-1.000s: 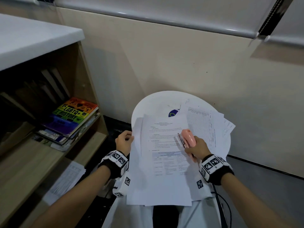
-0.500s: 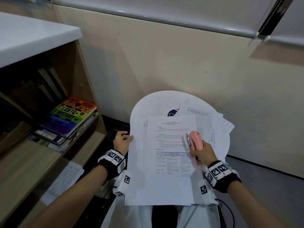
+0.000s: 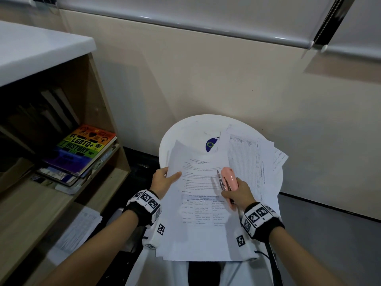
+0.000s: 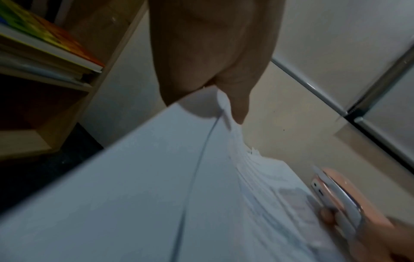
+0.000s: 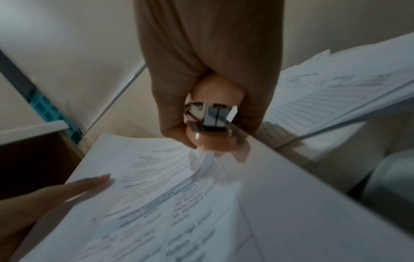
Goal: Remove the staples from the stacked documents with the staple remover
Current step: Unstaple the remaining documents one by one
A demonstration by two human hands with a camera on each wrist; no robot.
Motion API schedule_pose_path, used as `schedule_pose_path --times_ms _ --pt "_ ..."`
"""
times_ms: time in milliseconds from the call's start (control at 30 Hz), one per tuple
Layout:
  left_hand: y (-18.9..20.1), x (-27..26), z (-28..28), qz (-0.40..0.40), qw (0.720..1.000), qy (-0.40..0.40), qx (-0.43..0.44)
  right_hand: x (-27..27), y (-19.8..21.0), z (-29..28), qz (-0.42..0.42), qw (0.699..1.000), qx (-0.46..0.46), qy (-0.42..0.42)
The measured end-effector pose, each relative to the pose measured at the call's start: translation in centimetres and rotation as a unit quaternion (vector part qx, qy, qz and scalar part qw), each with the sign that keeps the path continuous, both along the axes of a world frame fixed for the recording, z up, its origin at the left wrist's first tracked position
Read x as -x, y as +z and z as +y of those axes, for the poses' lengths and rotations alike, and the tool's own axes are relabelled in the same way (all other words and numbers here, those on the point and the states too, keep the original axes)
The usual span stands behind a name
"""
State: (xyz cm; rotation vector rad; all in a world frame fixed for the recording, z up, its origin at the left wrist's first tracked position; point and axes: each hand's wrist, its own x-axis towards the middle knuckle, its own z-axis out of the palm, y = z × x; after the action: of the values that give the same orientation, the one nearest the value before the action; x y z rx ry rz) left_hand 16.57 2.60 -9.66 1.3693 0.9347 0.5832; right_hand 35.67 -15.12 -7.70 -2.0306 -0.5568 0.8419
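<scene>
Pink plastic with a bright metal mouth: the staple remover [image 3: 228, 178] is sitting in the right hand [image 3: 237, 193], fingers and thumb curling round its body, its metal end pointing away from the wrist and hovering just above the top sheet. No staple is visible at its tip in any view.

The left hand [image 3: 162, 180] is pinching the left edge of the stacked documents [image 3: 198, 213], thumb lying flat on the printed top page, the other fingers hidden beneath. The left wrist view is showing that edge lifting, several sheets fanning loose under the thumb.

The stack is lying between the two hands, on a round white tabletop [image 3: 185, 131]. Beyond the right hand, a second pile of printed sheets [image 3: 251, 157] is lying askew on the tabletop.

Judgement on progress: the tool is in hand and the papers are being steadied, but no staple is being worked at this moment. Whether the far pile is finished work cannot be told. At least this stack appears to be left.
</scene>
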Motion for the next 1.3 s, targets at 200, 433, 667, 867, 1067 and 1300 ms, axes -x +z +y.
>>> schedule_pose_path --times_ms 200,433,667,867,1067,1300 --pt "6.6 0.4 0.0 -0.087 0.996 -0.020 -0.020 -0.7 4.0 -0.5 0.058 0.994 -0.095 0.023" --pt "15.2 -0.9 -1.0 -0.223 0.955 0.024 -0.193 1.4 12.0 1.1 -0.030 0.961 -0.274 -0.006" --pt "18.2 -1.5 -0.4 -0.241 0.917 0.096 -0.303 2.4 15.2 0.7 -0.152 0.914 -0.376 -0.011" --pt "16.4 -2.3 -1.8 -0.226 0.933 -0.006 -0.279 1.6 13.8 0.3 -0.115 0.920 -0.373 -0.004" --pt "15.6 -3.2 -1.6 -0.202 0.949 -0.014 -0.242 1.4 14.0 0.0 -0.123 0.923 -0.364 0.001" --pt "17.2 -4.5 -2.3 -0.173 0.921 0.063 -0.344 2.2 15.5 1.1 -0.138 0.902 -0.409 -0.015"
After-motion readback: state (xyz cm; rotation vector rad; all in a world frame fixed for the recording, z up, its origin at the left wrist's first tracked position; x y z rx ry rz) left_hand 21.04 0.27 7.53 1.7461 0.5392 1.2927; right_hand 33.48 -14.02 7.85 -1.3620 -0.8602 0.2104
